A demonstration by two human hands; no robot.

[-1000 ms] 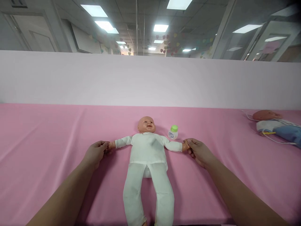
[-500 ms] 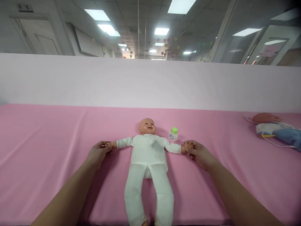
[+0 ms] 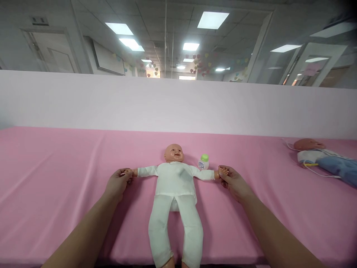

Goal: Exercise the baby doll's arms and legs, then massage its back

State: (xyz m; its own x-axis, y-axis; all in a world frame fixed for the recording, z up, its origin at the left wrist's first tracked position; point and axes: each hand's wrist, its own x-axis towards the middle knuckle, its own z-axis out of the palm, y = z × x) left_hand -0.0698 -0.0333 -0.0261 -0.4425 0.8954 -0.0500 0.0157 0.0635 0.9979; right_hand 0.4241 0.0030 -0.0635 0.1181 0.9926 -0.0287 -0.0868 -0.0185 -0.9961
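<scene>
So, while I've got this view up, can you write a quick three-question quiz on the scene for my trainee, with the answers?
1. Fill in the colour: the baby doll lies on a ____ cover.

2. Multiple choice: which part of the doll is the right hand holding?
A) a foot
B) a hand of the doll
C) the head

3. True or false: the green-capped bottle is nearer the right hand than the left hand.

Key: 1. pink; 2. B; 3. true.
</scene>
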